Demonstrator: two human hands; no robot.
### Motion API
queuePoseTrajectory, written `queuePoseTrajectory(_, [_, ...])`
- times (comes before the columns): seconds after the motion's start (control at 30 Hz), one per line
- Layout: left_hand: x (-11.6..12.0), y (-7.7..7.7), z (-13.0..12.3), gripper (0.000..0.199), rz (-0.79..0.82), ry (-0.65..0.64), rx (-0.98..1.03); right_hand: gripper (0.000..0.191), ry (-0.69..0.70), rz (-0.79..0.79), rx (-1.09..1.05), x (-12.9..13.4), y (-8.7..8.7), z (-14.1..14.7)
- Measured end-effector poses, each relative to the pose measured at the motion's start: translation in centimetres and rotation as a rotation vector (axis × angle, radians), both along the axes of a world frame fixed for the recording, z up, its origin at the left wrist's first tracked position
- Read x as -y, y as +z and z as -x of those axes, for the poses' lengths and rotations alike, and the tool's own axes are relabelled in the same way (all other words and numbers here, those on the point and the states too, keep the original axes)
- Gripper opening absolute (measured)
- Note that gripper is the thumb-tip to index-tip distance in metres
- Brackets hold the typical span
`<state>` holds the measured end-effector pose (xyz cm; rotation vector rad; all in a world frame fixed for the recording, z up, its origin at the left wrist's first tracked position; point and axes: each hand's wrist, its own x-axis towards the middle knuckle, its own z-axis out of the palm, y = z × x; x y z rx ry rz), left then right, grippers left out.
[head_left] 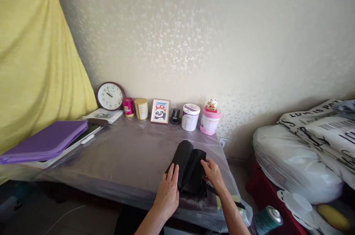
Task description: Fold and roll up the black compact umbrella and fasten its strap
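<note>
In the head view, a black fabric item [190,168] is seen on the near right part of the table [124,161], close to the front edge. Its long axis is directed away from the person toward the wall [249,42], with the far end slanted slightly to the right. The rounded end of its left fold is pointed at the wall; beside that fold, a looser, creased layer is spread on the right. From beneath the right forearm, a dark strap [240,205] is extended toward the table's right corner.

The left side of the item is touched by the left hand [168,190], whose fingers are stretched out and laid on the fabric. The right edge is pinched between the thumb and fingers of the right hand [213,174].

Farther back, along the wall, a clock [111,96], a magenta can [128,107], a yellow-lidded tin [141,109], a framed panda picture [160,111], a small black device [175,116], a white tub [190,117] and a pink tub [210,121] are lined up. A lucky-cat figurine [212,105] is set on the pink tub. A purple folder [47,140] is placed at the table's left end.
</note>
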<state>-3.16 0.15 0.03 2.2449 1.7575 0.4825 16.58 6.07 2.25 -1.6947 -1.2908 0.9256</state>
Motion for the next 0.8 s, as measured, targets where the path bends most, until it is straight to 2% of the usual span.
queuePoseTrajectory(0.2, [0.1, 0.2, -0.1, 0.075, -0.007, -0.001, -0.021, 0.025, -0.045, 0.009, -0.011, -0.4, -0.1, -0.5])
queuePoseTrajectory(0.37, [0.1, 0.3, -0.2, 0.076, -0.002, -0.003, -0.038, 0.035, 0.054, -0.189, -0.113, -1.5, 0.2, -0.1])
queuePoseTrajectory(0.6, [0.1, 0.6, -0.3, 0.076, 0.010, 0.003, -0.074, 0.050, 0.122, -0.189, -0.405, -3.5, 2.3, 4.0])
queuePoseTrajectory(0.8, [-0.2, -0.2, -0.4, 0.079, 0.009, -0.007, -0.057, 0.057, 0.115, -0.190, -0.443, -5.6, 1.4, 7.5])
